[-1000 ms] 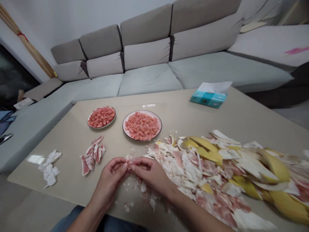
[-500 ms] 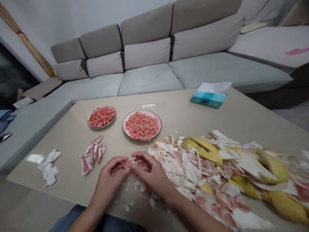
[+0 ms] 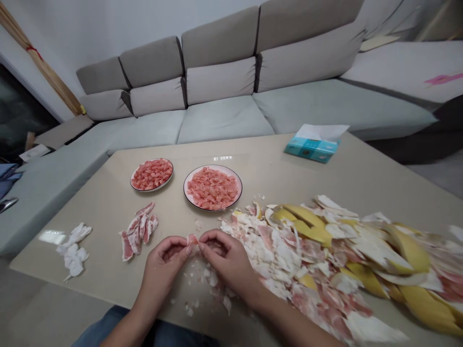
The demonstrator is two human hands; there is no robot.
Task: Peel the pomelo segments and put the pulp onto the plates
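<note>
My left hand (image 3: pixel 164 264) and my right hand (image 3: pixel 224 258) meet near the table's front edge. Both pinch a small pink pomelo segment (image 3: pixel 192 239) between their fingertips. Small white membrane scraps (image 3: pixel 208 279) lie on the table just below the hands. To the left of my hands lies a small group of unpeeled pink segments (image 3: pixel 139 230). Two plates of peeled pink flesh stand further back: a small plate (image 3: pixel 152 174) and a larger plate (image 3: pixel 212 187).
A big heap of yellow peel and white pith (image 3: pixel 343 250) covers the right of the beige table (image 3: pixel 108 193). Crumpled tissues (image 3: pixel 73 249) lie at the left edge, a teal tissue box (image 3: pixel 314 146) at the back right. A grey sofa (image 3: pixel 224 96) stands behind.
My hands have stayed in the same place, working the small segment between the fingertips; the piece now stands slightly higher between them. Nothing else has moved.
</note>
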